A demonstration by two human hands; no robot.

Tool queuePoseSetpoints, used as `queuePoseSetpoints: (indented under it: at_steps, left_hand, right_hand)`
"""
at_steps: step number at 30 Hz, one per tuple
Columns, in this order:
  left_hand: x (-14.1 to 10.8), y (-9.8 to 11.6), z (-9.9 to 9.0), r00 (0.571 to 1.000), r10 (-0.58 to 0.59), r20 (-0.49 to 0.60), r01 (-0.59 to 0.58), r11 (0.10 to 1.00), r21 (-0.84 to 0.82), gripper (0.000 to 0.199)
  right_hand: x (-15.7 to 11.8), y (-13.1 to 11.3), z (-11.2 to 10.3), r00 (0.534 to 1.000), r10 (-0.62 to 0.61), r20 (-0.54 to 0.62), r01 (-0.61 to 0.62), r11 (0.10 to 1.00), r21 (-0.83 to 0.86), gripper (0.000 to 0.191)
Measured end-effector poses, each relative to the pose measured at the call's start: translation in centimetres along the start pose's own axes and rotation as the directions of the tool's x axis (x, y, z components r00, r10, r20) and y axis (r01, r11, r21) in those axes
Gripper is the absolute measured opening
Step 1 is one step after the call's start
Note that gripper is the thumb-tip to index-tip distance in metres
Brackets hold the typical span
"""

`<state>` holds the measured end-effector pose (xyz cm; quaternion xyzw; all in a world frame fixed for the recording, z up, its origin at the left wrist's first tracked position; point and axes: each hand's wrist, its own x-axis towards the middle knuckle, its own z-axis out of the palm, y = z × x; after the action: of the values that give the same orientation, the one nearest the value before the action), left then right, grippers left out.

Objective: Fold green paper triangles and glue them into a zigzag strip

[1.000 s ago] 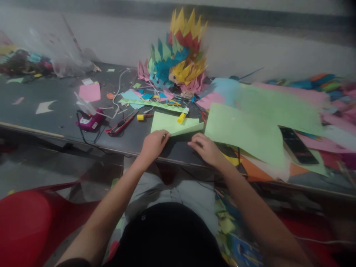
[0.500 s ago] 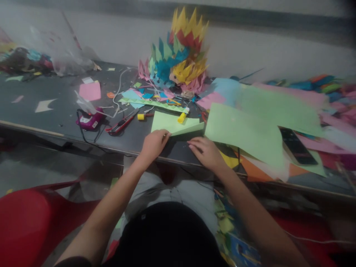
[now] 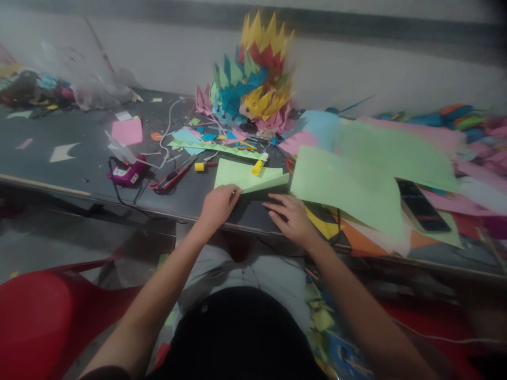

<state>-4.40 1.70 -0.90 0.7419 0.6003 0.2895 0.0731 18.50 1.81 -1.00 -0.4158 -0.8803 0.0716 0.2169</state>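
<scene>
A small light green sheet of paper (image 3: 233,173) lies on the dark table with its near edge folded up into a narrow strip. My left hand (image 3: 220,205) pinches the left end of that fold. To the right, my right hand (image 3: 290,216) hovers just in front of the sheet, fingers apart and nothing in them. A small yellow tube (image 3: 257,168) rests on the sheet's far side. Behind it lies a light green strip with a zigzag edge (image 3: 217,148). At the left are a red utility knife (image 3: 172,178) and another yellow-ended piece (image 3: 199,167).
Spiky folded-paper figures (image 3: 253,79) stand at the back. Large green sheets (image 3: 344,184) and a phone (image 3: 423,206) lie at the right. A purple device with a cord (image 3: 127,172) sits left, near paper scraps. A red chair (image 3: 35,316) is beside me.
My right hand's fingers have spread a little wider. My left hand keeps its pinch on the fold, and the paper is nearly unchanged.
</scene>
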Motion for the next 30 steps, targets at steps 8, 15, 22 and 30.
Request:
queuePoseSetpoints:
  at_steps: [8, 15, 22, 30]
  left_hand:
    - [-0.04, -0.02, -0.01, 1.000, -0.009, -0.004, 0.009, 1.000, 0.001, 0.024]
    - [-0.06, 0.05, -0.12, 1.000, -0.009, 0.003, 0.009, 1.000, -0.003, 0.023]
    - [-0.08, 0.06, -0.10, 1.000, -0.015, 0.003, 0.015, 1.000, 0.007, 0.025]
    - [-0.02, 0.06, -0.11, 1.000, -0.011, -0.002, 0.011, 1.000, 0.010, 0.026]
  right_hand:
    - [-0.02, 0.34, 0.07, 1.000, 0.001, 0.000, -0.001, 0.998, 0.065, 0.027]
    - [-0.04, 0.11, 0.07, 0.999, 0.002, -0.035, -0.001, 1.000, 0.030, 0.024]
    - [-0.29, -0.08, 0.03, 0.998, -0.044, -0.053, 0.045, 0.999, 0.024, 0.023]
    - [-0.37, -0.03, -0.07, 0.999, -0.037, -0.019, 0.038, 0.998, 0.051, 0.025]
